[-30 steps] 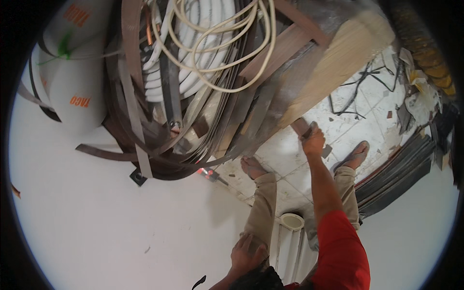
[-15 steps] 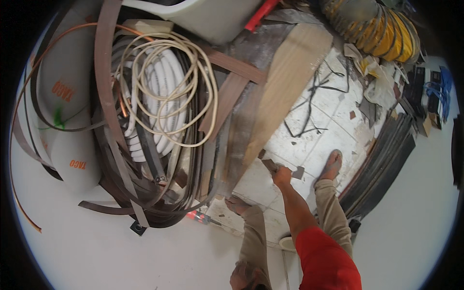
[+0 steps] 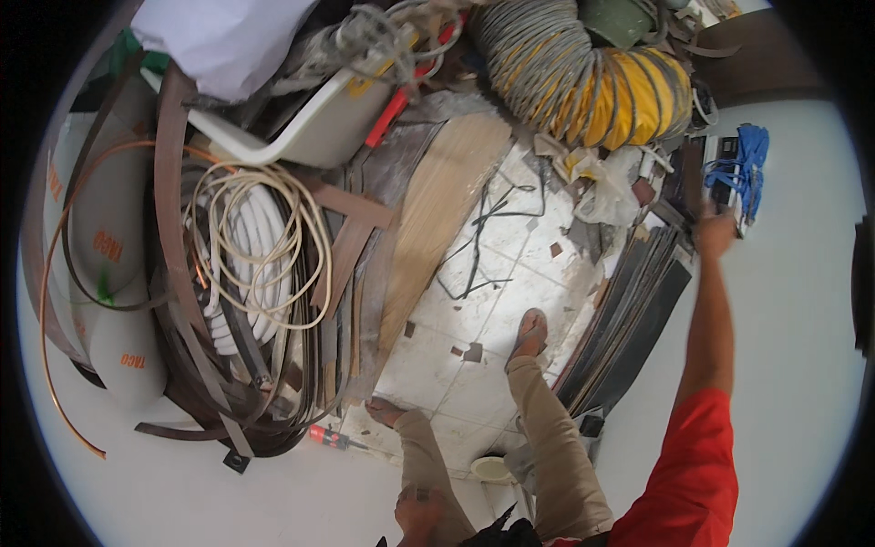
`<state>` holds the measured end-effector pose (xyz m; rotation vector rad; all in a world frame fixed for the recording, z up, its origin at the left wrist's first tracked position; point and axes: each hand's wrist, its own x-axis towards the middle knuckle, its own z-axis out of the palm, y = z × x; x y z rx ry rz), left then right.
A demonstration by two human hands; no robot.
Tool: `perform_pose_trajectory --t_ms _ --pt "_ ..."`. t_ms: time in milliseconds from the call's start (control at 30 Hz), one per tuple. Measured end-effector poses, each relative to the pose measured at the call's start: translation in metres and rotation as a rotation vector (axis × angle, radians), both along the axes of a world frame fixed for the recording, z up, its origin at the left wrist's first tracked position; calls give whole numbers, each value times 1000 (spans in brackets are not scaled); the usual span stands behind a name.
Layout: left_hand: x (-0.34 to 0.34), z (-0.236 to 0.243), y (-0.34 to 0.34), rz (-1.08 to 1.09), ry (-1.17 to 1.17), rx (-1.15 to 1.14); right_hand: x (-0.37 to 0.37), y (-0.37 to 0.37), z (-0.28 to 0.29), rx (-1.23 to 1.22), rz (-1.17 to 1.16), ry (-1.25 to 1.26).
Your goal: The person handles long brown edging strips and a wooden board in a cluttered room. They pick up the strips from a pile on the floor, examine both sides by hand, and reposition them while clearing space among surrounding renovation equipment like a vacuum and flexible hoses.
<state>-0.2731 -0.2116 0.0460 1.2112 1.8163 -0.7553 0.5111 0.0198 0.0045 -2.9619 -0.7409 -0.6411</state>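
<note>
My right hand (image 3: 716,232) reaches far out to the right, slightly blurred, with its fingers curled. A dark brown strip (image 3: 694,178) shows just beyond the fingertips; whether it is in the grip is unclear. Beside that hand lie a bundle of blue cord (image 3: 750,173) and a stack of dark strips and boards (image 3: 629,319). Down at the lower edge, by my left leg, my left hand (image 3: 421,518) is closed around something small and dark that I cannot make out. Small brown offcuts (image 3: 472,353) are scattered on the white tiles (image 3: 410,369).
On the left lie coiled white tubing (image 3: 251,237), cream cable (image 3: 321,273) and curved brown edging strips (image 3: 171,210). A wood-look board (image 3: 447,182) stretches across the floor. Black cord (image 3: 483,242) lies on the tiles. Yellow-grey ducting (image 3: 583,77) sits at the back. A red-and-grey tool (image 3: 330,438) lies near my left foot.
My right hand has left the tiles between my feet, where it gripped a brown offcut, and stretched out right to the dark stack. The view has shifted rightward; my left hand stays by the leg.
</note>
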Motion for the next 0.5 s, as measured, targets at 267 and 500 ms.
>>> perform_pose_trajectory --t_ms 267,500 --pt "23 -7 -4 76 -85 -79 59 -84 -20 -525 284 538" --pt "30 13 4 142 -131 -262 -211 -244 -70 -898 380 1319"
